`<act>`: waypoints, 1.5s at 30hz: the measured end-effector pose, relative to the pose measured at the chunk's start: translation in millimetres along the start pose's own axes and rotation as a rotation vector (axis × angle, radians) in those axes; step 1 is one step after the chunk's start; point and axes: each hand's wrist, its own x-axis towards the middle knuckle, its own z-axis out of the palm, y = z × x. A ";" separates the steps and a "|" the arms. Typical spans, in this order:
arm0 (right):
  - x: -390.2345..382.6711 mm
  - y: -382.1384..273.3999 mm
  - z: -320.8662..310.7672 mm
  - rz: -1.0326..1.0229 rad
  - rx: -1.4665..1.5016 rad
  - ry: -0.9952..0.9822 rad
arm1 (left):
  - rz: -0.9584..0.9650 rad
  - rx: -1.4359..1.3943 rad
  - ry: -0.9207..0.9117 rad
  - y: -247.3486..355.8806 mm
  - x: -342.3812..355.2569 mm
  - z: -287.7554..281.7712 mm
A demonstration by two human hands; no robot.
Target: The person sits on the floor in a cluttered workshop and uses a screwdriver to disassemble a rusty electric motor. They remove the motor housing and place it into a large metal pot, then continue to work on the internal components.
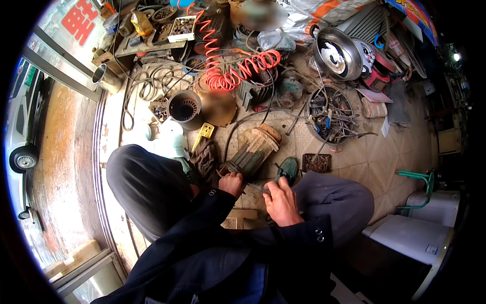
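A worn, greenish ribbed electric motor (pixel 251 154) lies tilted on the floor between my knees, its far end ringed by a rusty flange. At its near end my left hand (pixel 231 185) is closed, fingers curled against the motor's edge. To the right, a little apart from the motor, my right hand (pixel 282 201) is closed too. A thin grey piece shows by its fingertips, too small to name. Just beyond the right hand is my green shoe (pixel 287 169). A dark brown rag (pixel 204 161) lies left of the motor.
A stator in a round housing (pixel 184 109) stands beyond a yellow power strip (pixel 205 131). A coiled red air hose (pixel 223 78) spreads over clutter. Right are a basin of tools (pixel 331 114), a small tray of screws (pixel 317 162), a steel pan (pixel 338 53) and a green-framed stool (pixel 428 185).
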 end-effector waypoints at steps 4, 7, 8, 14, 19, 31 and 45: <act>3.2 -4.2 4.7 -0.052 0.105 0.098 | 0.007 0.008 0.009 -1.4 -1.1 0.2; 5.8 -11.2 -0.7 0.300 -0.152 -0.106 | 0.007 0.005 0.023 -1.7 -0.7 0.7; 3.0 -5.5 1.4 0.229 -0.139 -0.080 | 0.010 -0.001 0.022 -1.1 1.0 0.2; 7.0 -8.0 4.9 -0.072 0.128 0.200 | 0.013 -0.004 0.008 -3.1 -0.5 3.1; 5.4 -8.8 -3.2 0.151 -0.102 -0.132 | 0.045 0.019 0.017 -4.7 1.0 4.3; 3.7 -2.1 3.7 0.052 0.032 -0.059 | 0.050 0.010 0.070 -5.4 2.1 10.5; 9.0 -12.4 -0.2 -0.153 0.083 0.080 | 0.047 0.018 0.047 -1.9 -1.5 3.1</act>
